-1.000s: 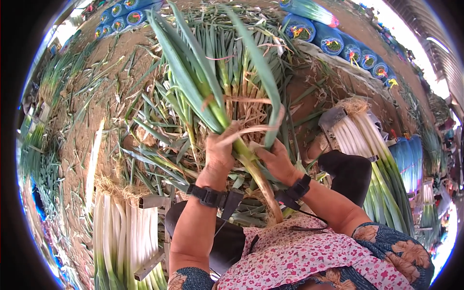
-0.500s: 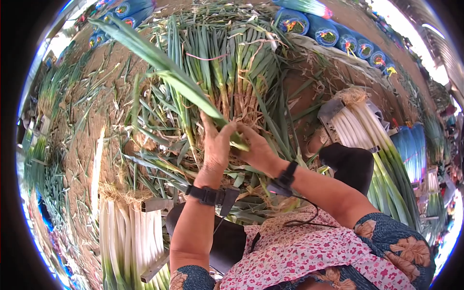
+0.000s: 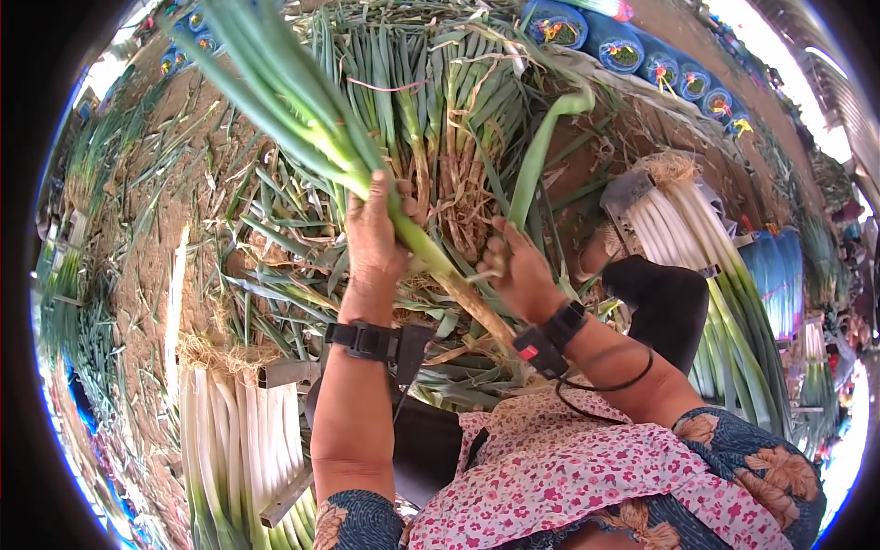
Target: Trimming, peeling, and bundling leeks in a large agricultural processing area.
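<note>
My left hand (image 3: 374,234) is closed around a long green onion (image 3: 423,247), held slantwise. Its fanned green leaves reach up to the far left, and its brownish, dirty lower stalk points down toward my right wrist. Beside that stalk, my right hand (image 3: 524,275) has its fingers curled around the lower end of a loose green leaf (image 3: 536,170), which stands up with a bent tip. Just beyond my hands lie untrimmed bundles of green onions (image 3: 394,101) with dry, brown lower ends, one tied with a pink band.
Cleaned white-stalked onions (image 3: 234,431) rest in a metal frame (image 3: 289,371) at the near left. More cleaned onions (image 3: 674,238) lie in another metal holder at the right. Blue-wrapped bundles (image 3: 619,55) line the far right. Leaf scraps (image 3: 284,229) litter the ground.
The hands have come apart. A green leaf that lay along the onion now stands separately in my right hand, to the right, and the onion's fanned leaves and brown stalk show.
</note>
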`<state>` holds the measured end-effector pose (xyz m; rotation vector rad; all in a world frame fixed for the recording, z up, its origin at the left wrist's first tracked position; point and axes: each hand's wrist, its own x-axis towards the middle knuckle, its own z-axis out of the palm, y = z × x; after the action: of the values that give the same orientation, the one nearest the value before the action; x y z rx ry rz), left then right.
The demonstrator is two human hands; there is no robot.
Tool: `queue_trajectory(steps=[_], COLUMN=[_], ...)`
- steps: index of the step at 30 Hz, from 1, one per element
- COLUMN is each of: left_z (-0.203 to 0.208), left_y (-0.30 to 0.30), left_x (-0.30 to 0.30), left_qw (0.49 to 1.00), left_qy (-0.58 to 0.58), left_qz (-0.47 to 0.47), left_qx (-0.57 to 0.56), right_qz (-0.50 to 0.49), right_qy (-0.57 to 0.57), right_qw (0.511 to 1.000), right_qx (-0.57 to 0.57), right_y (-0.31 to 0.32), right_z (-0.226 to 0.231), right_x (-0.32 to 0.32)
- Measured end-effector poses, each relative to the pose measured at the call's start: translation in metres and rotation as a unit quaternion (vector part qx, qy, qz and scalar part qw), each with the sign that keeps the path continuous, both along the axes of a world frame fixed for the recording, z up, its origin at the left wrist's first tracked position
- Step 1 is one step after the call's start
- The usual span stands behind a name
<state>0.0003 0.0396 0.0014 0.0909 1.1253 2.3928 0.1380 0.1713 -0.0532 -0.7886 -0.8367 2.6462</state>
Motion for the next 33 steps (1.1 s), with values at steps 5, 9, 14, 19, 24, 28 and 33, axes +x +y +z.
queue_trajectory(steps=[5,9,14,19,24,28,33], left_z=[0.017,0.012,-0.004,-0.002,0.003,0.01,0.004], left_y=[-0.015,-0.026,-0.008,0.004,-0.013,-0.019,-0.01], left_x=[-0.02,-0.028,-0.013,-0.002,-0.005,-0.021,-0.014], left_qw=[0.995,0.996,0.993,0.995,0.991,0.982,0.983], left_qy=[0.016,0.011,-0.066,-0.039,0.044,0.055,0.068], left_qz=[0.1,0.081,0.076,0.072,0.126,0.175,0.167], left_qx=[-0.003,0.046,0.065,0.054,-0.006,-0.034,-0.048], right_qz=[0.267,0.321,0.186,0.119,0.408,0.696,0.396], right_qy=[-0.204,-0.305,0.057,0.171,0.185,-0.049,-0.05], right_qw=[0.528,0.536,0.73,0.54,0.522,0.241,0.573], right_qx=[0.78,0.719,0.655,0.816,0.726,0.675,0.716], right_y=[0.092,0.113,0.01,-0.006,-0.009,0.036,0.02], right_z=[-0.116,-0.102,0.03,0.052,0.037,-0.036,0.02], right_x=[0.126,0.134,0.009,-0.041,0.012,0.116,0.053])
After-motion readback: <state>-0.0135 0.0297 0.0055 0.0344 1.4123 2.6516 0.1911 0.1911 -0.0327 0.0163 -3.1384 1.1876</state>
